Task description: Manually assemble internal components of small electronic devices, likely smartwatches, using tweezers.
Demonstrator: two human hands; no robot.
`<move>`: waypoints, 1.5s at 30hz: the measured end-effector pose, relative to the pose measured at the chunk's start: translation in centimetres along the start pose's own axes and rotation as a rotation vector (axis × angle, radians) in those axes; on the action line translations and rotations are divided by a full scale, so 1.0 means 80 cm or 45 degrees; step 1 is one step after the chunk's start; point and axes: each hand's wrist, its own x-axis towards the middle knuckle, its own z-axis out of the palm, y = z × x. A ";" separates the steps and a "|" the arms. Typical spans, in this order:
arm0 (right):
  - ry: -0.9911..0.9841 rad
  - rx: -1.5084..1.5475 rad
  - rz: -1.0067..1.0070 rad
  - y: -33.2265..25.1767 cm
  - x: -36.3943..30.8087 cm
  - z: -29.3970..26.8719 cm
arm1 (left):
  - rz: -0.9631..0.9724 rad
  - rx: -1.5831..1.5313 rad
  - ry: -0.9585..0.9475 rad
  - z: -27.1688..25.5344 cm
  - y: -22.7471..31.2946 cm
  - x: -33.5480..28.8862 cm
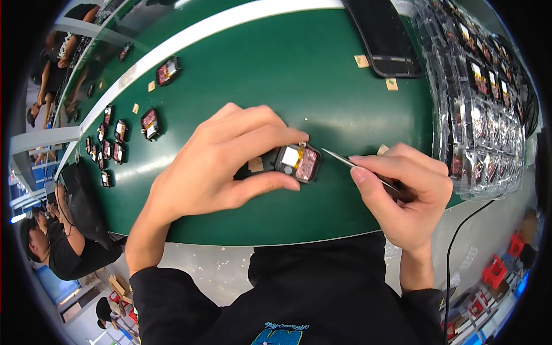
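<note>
One squarish, black-rimmed module [299, 163], pink and white inside: my left fingers [265, 138] grasp its edges. Right of it, my right fingers [397, 168] clasp slim, tapered metallic tweezers [340, 158].

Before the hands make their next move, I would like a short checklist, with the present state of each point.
1. Left hand holding the small, black, squarish plastic casing: ok, index finger at its upper edge, thumb at its lower.
2. Casing's open side facing up: ok, the pink inside shows.
3. Right hand gripping the slim, silver metal tweezers: ok.
4. Tweezers' tip apart from the casing: ok, a narrow gap shows.
5. Tweezers' points pressed together: cannot tell, too small.
6. Green, smooth tabletop free of scraps: not ok, a tan paper square lies beside the casing.
</note>
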 end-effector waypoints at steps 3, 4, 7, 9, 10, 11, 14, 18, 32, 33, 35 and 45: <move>-0.054 -0.037 -0.024 0.001 0.001 0.004 | 0.074 0.016 0.033 0.009 -0.004 0.004; -0.087 -0.056 -0.062 0.001 0.002 0.006 | 0.106 0.025 0.051 0.011 -0.006 0.005; -0.147 -0.122 -0.032 -0.003 0.006 0.006 | 0.109 0.029 0.075 0.016 -0.011 0.005; -0.201 -0.152 -0.007 -0.004 0.006 0.006 | 0.111 0.032 0.074 0.016 -0.011 0.006; -0.185 -0.172 -0.015 -0.004 0.006 0.006 | 0.130 0.035 0.076 0.016 -0.012 0.007; -0.170 -0.192 -0.023 -0.004 0.006 0.006 | 0.150 0.037 0.079 0.016 -0.012 0.009; -0.153 -0.228 -0.061 -0.003 0.006 0.008 | 0.140 0.054 0.037 0.012 -0.011 0.010; -0.125 -0.224 -0.092 0.001 0.003 0.010 | 0.131 0.074 0.063 0.013 -0.010 0.006; -0.047 -0.299 -0.388 0.014 -0.002 0.017 | 0.115 -0.002 0.054 0.010 -0.013 0.011; -0.051 -0.293 -0.386 0.013 -0.001 0.016 | 0.108 -0.001 0.052 0.009 -0.015 0.010; -0.125 -0.248 -0.279 0.007 0.001 0.012 | 0.137 -0.022 0.013 0.005 -0.020 0.010; -0.207 -0.182 -0.172 0.004 0.006 0.007 | 0.180 -0.071 -0.038 0.003 -0.025 0.012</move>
